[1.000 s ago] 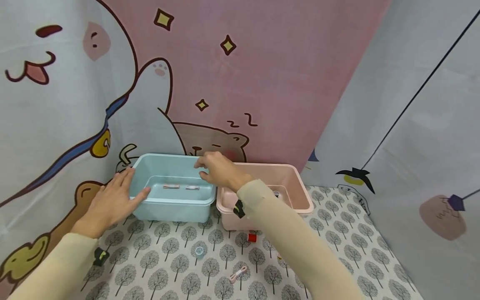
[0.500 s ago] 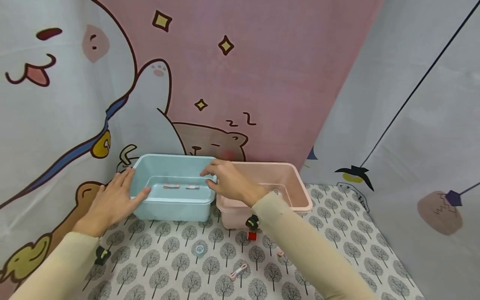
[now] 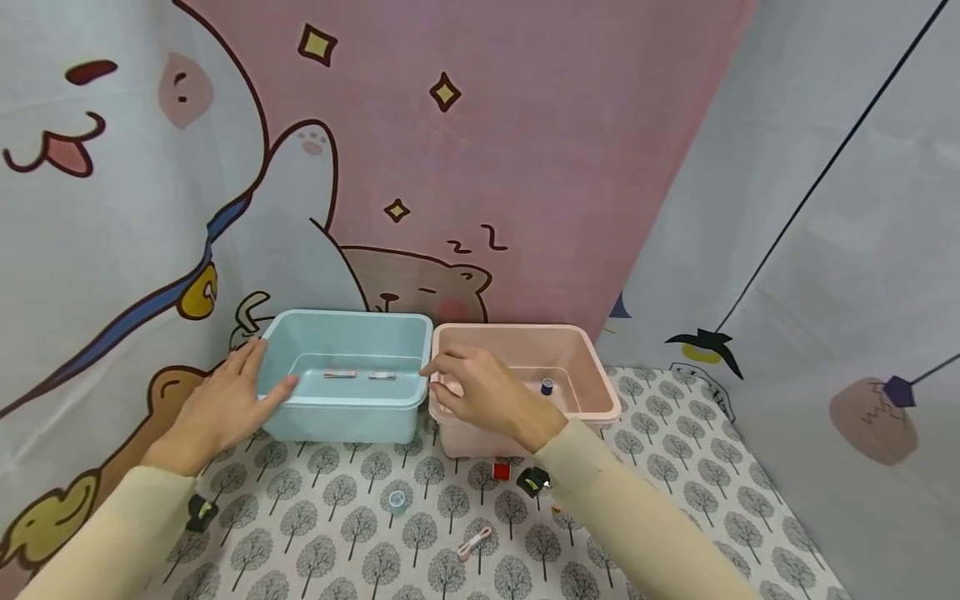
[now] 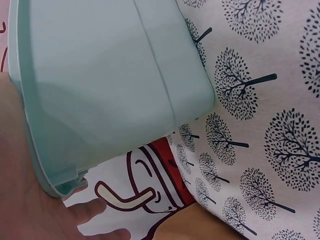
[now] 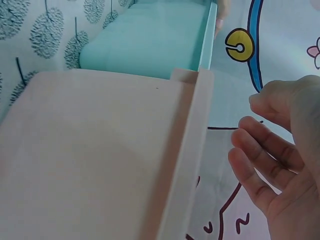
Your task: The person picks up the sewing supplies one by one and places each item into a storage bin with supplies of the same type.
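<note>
My left hand (image 3: 221,404) rests on the left rim of a light blue plastic bin (image 3: 341,421), its fingers extended and thumb over the edge. In the left wrist view that hand (image 4: 35,195) lies against the bin's rim. Two small bundles, one pinkish (image 3: 340,374) and one whitish (image 3: 382,376), lie on the blue bin's floor. My right hand (image 3: 487,392) hovers above the left part of a pink bin (image 3: 517,333), holding nothing. Loosely bent fingers show on this hand (image 5: 280,150) in the right wrist view. A small dark blue cylinder (image 3: 547,387) sits inside the pink bin.
On the tree-patterned cloth (image 3: 315,542) in front lie a red spool-like piece (image 3: 501,472), a light blue round piece (image 3: 397,500), a pink tied cord bundle (image 3: 474,543) and a tiny orange piece (image 3: 556,508). A printed curtain (image 3: 562,167) hangs behind the bins.
My right hand has moved right, from over the blue bin's right side to over the pink bin. The dark blue cylinder now shows more clearly. My left hand stays on the rim.
</note>
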The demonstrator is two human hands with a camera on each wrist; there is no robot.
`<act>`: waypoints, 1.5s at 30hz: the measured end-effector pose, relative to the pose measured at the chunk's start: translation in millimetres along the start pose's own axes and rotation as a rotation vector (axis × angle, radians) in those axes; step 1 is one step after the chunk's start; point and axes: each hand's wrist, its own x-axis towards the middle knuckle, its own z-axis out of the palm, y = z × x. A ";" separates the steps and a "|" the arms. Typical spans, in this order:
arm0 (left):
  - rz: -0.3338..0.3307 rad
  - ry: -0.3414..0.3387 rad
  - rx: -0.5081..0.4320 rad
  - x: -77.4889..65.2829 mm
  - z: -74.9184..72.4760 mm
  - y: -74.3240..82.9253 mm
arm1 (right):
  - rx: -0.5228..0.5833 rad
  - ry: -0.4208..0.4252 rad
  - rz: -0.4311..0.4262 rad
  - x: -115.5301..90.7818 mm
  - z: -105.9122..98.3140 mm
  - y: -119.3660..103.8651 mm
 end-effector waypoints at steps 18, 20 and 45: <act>0.009 -0.011 -0.055 -1.4 6.0 -7.7 | 0.037 0.104 0.031 -69.6 -6.9 -7.8; 0.010 -0.016 -0.067 -2.2 5.6 -8.4 | 0.057 0.133 0.021 -79.5 -7.5 -6.3; 0.016 -0.010 -0.095 -0.2 6.2 -8.7 | 0.005 0.173 0.049 -165.5 -15.8 14.2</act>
